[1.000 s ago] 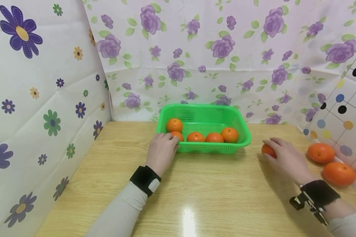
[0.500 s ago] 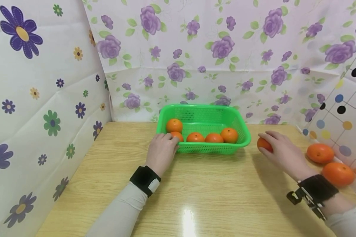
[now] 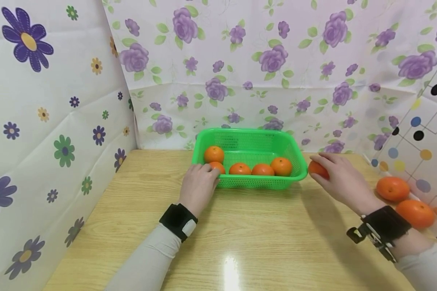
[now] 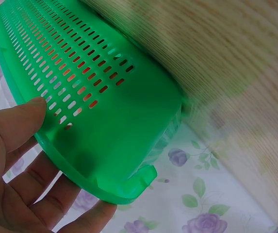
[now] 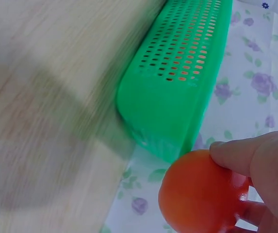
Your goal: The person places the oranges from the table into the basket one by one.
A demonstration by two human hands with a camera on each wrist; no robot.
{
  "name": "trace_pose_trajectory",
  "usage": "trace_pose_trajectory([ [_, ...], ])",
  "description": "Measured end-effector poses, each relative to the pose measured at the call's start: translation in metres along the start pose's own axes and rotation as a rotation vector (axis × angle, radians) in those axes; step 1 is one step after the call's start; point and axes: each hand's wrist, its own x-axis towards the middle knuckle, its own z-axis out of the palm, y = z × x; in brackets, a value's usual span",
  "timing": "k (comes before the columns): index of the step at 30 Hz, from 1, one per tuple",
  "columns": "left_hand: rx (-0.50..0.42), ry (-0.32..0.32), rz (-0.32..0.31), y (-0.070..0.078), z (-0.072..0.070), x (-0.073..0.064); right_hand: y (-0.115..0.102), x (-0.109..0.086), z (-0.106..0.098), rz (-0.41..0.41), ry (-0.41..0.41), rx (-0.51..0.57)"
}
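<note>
A green perforated plastic basket point(image 3: 240, 182) stands on the wooden table with several oranges inside, among them one at its back left point(image 3: 214, 154) and one at its right point(image 3: 281, 166). My left hand point(image 3: 198, 184) grips the basket's front-left rim; in the left wrist view its thumb presses the outer wall while the fingers curl over the rim point(image 4: 61, 162). My right hand point(image 3: 340, 178) holds another orange point(image 5: 202, 194) between thumb and fingers, just beyond the basket's right end. In the right wrist view this orange overlaps the basket's corner.
Two more oranges, one farther back point(image 3: 393, 188) and one nearer point(image 3: 415, 213), lie at the table's right side by the dotted cloth. A flowered cloth point(image 3: 218, 60) hangs behind the basket, and another point(image 3: 58, 121) borders the table point(image 3: 262, 238) on the left.
My right hand has carried its orange leftward and a little up, from over the table at right to the basket's right end. My left hand stays on the rim.
</note>
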Motion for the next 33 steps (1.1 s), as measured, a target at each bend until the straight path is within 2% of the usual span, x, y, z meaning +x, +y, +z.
trace_pose_trajectory([
  [7, 0.009, -0.007, 0.000, 0.000, 0.000, 0.000, -0.007, 0.011, -0.004, -0.032, 0.000, -0.007],
  [19, 0.016, 0.000, 0.001, 0.000, 0.000, 0.000, -0.023, 0.026, -0.015, -0.039, -0.014, 0.004],
  [33, 0.008, -0.027, -0.012, 0.001, -0.004, 0.001, -0.045, 0.046, -0.011, -0.087, -0.026, 0.036],
])
